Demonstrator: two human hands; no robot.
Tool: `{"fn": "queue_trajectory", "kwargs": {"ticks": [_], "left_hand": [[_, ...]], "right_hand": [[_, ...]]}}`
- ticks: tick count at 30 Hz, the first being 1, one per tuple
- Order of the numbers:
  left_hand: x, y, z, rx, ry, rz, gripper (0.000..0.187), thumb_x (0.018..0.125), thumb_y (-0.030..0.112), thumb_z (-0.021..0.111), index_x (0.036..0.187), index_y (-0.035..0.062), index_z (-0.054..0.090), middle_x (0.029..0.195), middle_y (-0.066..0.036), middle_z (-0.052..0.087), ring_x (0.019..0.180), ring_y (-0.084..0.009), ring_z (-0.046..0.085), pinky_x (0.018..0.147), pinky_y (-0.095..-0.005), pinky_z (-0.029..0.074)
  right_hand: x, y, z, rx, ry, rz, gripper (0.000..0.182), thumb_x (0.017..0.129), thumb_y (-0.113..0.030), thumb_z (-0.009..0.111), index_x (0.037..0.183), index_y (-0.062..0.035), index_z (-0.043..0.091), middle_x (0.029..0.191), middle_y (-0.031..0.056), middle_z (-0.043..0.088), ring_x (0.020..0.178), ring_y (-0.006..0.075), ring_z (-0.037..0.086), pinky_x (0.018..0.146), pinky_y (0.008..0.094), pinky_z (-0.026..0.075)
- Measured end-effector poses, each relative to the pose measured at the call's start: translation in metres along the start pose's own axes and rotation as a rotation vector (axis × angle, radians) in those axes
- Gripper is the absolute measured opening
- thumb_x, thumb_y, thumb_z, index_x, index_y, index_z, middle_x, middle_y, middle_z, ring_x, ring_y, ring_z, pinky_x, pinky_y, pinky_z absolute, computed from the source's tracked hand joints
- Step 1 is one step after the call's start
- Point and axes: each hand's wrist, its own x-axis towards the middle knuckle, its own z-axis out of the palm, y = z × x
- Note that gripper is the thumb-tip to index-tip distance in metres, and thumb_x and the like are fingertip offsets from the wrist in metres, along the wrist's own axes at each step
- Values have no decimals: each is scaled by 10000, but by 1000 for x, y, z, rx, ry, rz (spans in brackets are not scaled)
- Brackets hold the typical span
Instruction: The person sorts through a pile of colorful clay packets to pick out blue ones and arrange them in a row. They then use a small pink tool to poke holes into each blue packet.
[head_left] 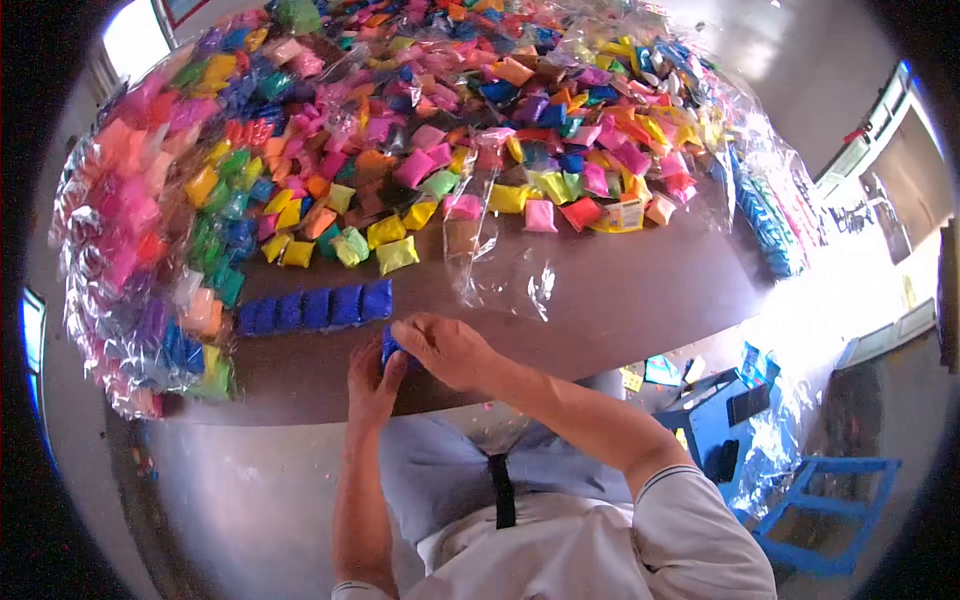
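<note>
Near the front edge of the brown table (600, 290), my left hand (375, 383) and my right hand (440, 350) meet around a small blue packet (388, 345). The fingers of both are closed on it, and they hide most of it. Just beyond and to the left of my hands lies a strip of joined blue packets (315, 307), flat on the table. Past the strip, loose yellow and green packets (397, 256) mark the near edge of a large colourful heap (420, 130).
Clear plastic bags of packets (130, 260) line the table's left side. An empty clear bag (500, 275) lies right of centre. More bagged packets (765, 220) are at the right end. On the floor at the right stand a blue box (705, 425) and a blue frame (830, 510).
</note>
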Motion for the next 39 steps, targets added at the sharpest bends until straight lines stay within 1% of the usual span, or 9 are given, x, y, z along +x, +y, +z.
{"fn": "queue_trajectory", "kwargs": {"ticks": [3, 5, 8, 12, 20, 24, 31, 34, 39], "left_hand": [[-4, 7, -1, -278, -3, -235, 323, 923, 327, 584, 1029, 22, 598, 884, -68, 554, 851, -204, 505, 786, -343, 410], [-10, -3, -5, -100, 53, -248, 319, 934, 334, 563, 1008, 25, 587, 877, -47, 539, 831, -168, 484, 755, -316, 405], [-4, 13, -7, 36, 7, -167, 338, 948, 362, 531, 979, 28, 574, 872, -39, 529, 807, -147, 466, 724, -304, 394], [-2, 15, -4, 32, 24, -77, 399, 957, 420, 497, 963, 28, 570, 860, -49, 524, 793, -151, 459, 695, -313, 380], [-3, 6, -9, 21, -15, -134, 392, 958, 421, 512, 967, 31, 554, 865, -59, 504, 804, -170, 451, 706, -323, 377], [1, 14, -7, -20, -19, -129, 364, 960, 392, 522, 978, 30, 554, 880, -62, 503, 810, -183, 458, 710, -329, 379], [-7, 10, -8, 206, 51, -122, 373, 950, 395, 527, 949, 25, 571, 882, -100, 528, 825, -203, 481, 709, -342, 390], [-1, 14, -9, 147, 21, -59, 378, 943, 397, 536, 913, 22, 581, 845, -97, 541, 795, -203, 495, 686, -343, 395], [-2, 25, -7, 74, 82, -175, 352, 946, 373, 528, 884, 30, 580, 775, -73, 538, 715, -183, 488, 631, -331, 389]], "right_hand": [[-16, -25, -37, -338, 251, -209, 492, 790, -347, 710, 1154, -54, 555, 1035, 159, 600, 954, 343, 575, 813, 445, 456], [-18, -26, -56, -551, 439, -373, 615, 693, -295, 776, 1238, -127, 547, 1269, 145, 487, 1163, 359, 461, 906, 484, 405], [-10, -3, -75, -765, 452, -292, 615, 721, -276, 760, 1276, -147, 530, 1311, 154, 430, 1191, 366, 426, 946, 502, 371], [-7, 38, -107, -820, 121, -233, 515, 699, -169, 670, 1201, -101, 576, 1109, 141, 566, 1121, 327, 503, 958, 424, 394], [0, 25, -228, -870, 827, -760, 542, 702, -90, 675, 1225, -2, 567, 1113, 159, 635, 1038, 342, 588, 918, 441, 448], [14, -1, -307, -1077, 1171, -715, 425, 692, 56, 608, 1106, -26, 647, 1046, 174, 662, 970, 338, 617, 889, 437, 465], [47, 31, -387, -1277, 917, -542, 384, 754, 5, 621, 1123, -97, 652, 1087, 95, 667, 1047, 262, 602, 914, 393, 432], [55, 84, -420, -1348, 730, -172, 428, 765, -46, 627, 1184, -130, 623, 1130, 86, 651, 1080, 244, 586, 917, 398, 415], [46, 123, -422, -1270, 793, 36, 515, 768, -105, 581, 1281, -121, 541, 1345, 173, 501, 1275, 350, 426, 1061, 463, 329]]}}
